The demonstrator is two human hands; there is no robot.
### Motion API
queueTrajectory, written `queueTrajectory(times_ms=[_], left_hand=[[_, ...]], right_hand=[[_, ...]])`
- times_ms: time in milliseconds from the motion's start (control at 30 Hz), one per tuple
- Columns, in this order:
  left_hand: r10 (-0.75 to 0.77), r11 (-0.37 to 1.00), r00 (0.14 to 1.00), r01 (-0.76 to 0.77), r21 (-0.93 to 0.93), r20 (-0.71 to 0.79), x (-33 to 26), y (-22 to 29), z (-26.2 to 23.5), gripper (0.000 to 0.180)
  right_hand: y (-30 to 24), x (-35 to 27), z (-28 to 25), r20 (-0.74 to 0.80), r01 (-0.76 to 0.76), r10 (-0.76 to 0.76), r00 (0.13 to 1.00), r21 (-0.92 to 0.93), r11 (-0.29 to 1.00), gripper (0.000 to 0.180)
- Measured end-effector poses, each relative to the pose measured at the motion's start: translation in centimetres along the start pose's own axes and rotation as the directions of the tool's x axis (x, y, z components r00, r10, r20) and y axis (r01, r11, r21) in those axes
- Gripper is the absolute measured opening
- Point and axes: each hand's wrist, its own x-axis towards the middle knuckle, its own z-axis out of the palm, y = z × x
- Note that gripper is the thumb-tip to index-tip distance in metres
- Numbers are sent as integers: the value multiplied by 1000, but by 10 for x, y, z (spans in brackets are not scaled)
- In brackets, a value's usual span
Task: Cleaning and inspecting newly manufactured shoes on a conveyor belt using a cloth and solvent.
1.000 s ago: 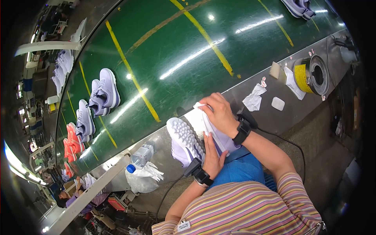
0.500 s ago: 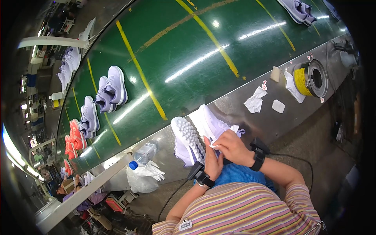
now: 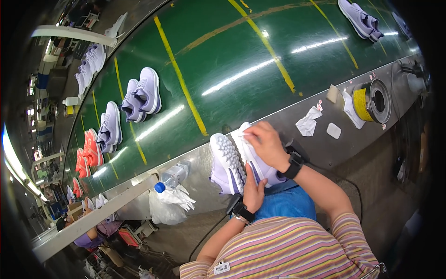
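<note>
A lavender sneaker (image 3: 261, 168) with a white sole edge is tilted at the metal ledge in front of me. My left hand (image 3: 253, 193) grips it low on the side, near the heel, fingers along the sole. Over its toe end is my right hand (image 3: 269, 146), fingertips pinched on a white wipe that is mostly hidden and pressed to the toe edge. Just left of it another lavender sneaker (image 3: 225, 162) lies on its side, its bumpy white outsole facing the held shoe.
A green conveyor belt (image 3: 223, 56) with yellow lines carries lavender sneakers (image 3: 141, 95) and coral sneakers (image 3: 93, 148). On the metal ledge (image 3: 288, 139) are a yellow-labelled can (image 3: 360, 104), a crumpled white cloth (image 3: 308, 122) and a white pad (image 3: 333, 130). A bottle (image 3: 175, 175) stands left, beside a plastic bag (image 3: 167, 209).
My right hand has moved from the shoe's lower side up to its toe. The held sneaker has been turned, showing more of its side. My left hand still grips it.
</note>
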Motion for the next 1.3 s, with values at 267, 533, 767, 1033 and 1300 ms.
queueTrajectory(times_ms=[267, 533, 767, 1033, 1300], left_hand=[[-49, 988, 999, 50, -148, 5, -2, -7, -5, 72], [-52, 993, 999, 50, -107, -11, -4, -9, -1, 74], [-68, 989, 998, 67, -132, 0, 1, 1, -6, 74], [-62, 989, 994, 48, -139, -92, -2, 1, 5, 75], [153, 983, 972, -168, -75, -181, -29, 16, -18, 64]], right_hand=[[10, -40, -2, 247, 458, -396, 884, -298, 838, 18], [12, -39, 3, 162, 373, -339, 927, -285, 883, 18], [10, -60, -13, 363, 508, -370, 855, -450, 735, 19], [-3, -83, -62, 269, 125, -43, 962, -294, 948, 5], [51, -21, -140, -189, -80, -24, 982, -525, 848, 16]])
